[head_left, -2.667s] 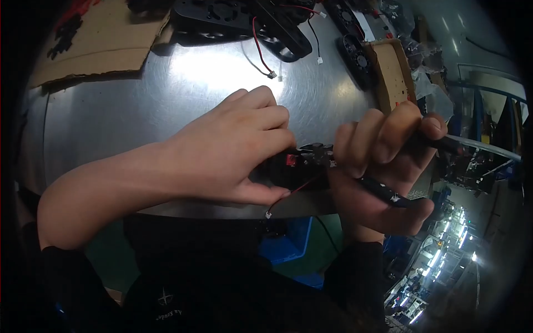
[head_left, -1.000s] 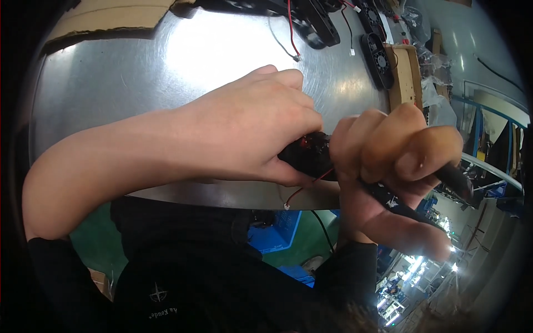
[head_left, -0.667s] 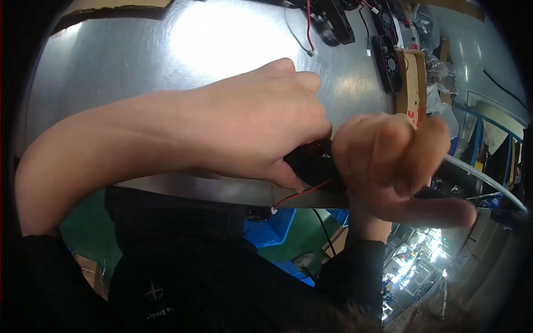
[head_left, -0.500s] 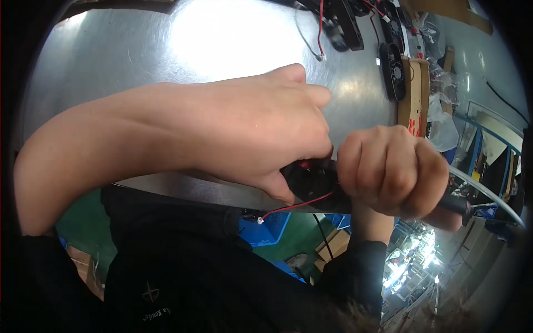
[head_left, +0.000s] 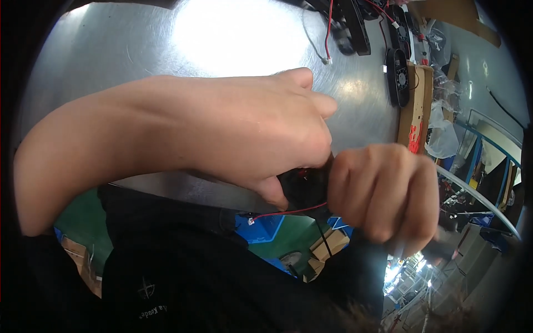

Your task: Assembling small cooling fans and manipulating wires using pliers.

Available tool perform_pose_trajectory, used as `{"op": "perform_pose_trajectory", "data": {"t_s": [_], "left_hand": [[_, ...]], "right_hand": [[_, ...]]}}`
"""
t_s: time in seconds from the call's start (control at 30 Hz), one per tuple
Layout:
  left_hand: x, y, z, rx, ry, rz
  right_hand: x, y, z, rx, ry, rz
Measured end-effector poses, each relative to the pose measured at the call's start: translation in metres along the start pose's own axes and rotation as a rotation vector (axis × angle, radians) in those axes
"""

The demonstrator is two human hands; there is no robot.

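The person wears a black top [head_left: 189, 272] with long sleeves. The cloth is very dark, so most of its folds are hard to see. On the front is a small, pale star [head_left: 146, 290] with thin, long points. A short line of pale writing [head_left: 154, 312] sits just below it. The left sleeve [head_left: 50, 272] is black and stops near the elbow, so the forearm [head_left: 139, 127] is bare. The right sleeve [head_left: 355, 272] is black too. The left hand [head_left: 288, 127] and right hand [head_left: 383, 194] are bare.
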State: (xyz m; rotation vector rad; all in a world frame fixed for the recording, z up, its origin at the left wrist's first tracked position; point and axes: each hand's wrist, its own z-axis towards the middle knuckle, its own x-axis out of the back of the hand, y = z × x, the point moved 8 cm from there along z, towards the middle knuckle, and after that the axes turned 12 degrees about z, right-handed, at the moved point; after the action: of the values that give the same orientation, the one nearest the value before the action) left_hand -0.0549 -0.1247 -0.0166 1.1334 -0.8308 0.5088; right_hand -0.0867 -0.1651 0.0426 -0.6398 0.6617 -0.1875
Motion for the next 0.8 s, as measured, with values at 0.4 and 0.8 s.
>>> {"op": "perform_pose_trajectory", "data": {"t_s": [0.4,0.8], "left_hand": [[0.005,-0.01,-0.013,0.176,0.299,0.138],[0.006,-0.009,-0.009,0.22,0.213,0.134]], "right_hand": [[-0.028,-0.039,-0.047,0.485,0.656,-0.791],[-0.021,-0.021,-0.043,0.33,0.666,-0.91]]}}
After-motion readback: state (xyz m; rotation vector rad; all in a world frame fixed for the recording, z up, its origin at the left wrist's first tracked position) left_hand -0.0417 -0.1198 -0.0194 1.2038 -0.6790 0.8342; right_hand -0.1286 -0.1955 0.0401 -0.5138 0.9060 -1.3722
